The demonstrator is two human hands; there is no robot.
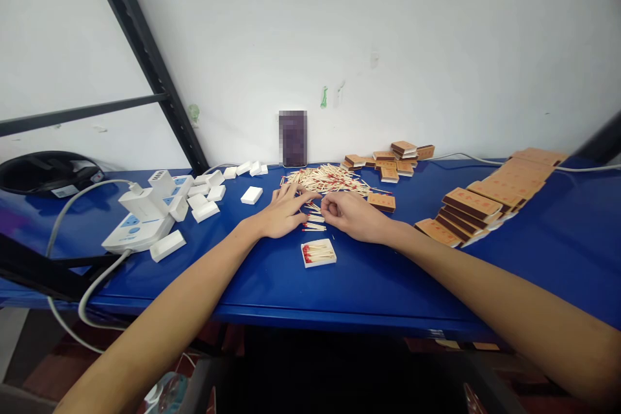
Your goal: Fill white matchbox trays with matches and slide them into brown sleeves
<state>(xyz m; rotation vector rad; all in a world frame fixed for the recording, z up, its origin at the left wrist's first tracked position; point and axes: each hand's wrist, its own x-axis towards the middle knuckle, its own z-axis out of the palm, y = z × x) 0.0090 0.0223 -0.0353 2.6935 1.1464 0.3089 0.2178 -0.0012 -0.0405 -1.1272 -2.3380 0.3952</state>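
Observation:
My left hand (286, 212) lies with its fingers spread at the near edge of a big heap of red-tipped matches (323, 178). Facing it, my right hand (352, 215) has its fingers curled in a pinch; whatever they hold is hidden. Between the two hands, several loose matches (315, 218) lie roughly side by side on the blue table, partly covered by my fingers. Closer to me sits a white matchbox tray (319, 262) holding matches, their red heads to the left. A brown matchbox (381, 202) rests just beyond my right hand.
White matchbox trays (206, 211) are scattered at left, beside a power strip (138, 233) with cables. Brown matchboxes (402, 154) are piled at the back, and a long row of matchboxes (509, 181) runs along the right. A pixelated dark panel (293, 138) leans on the wall.

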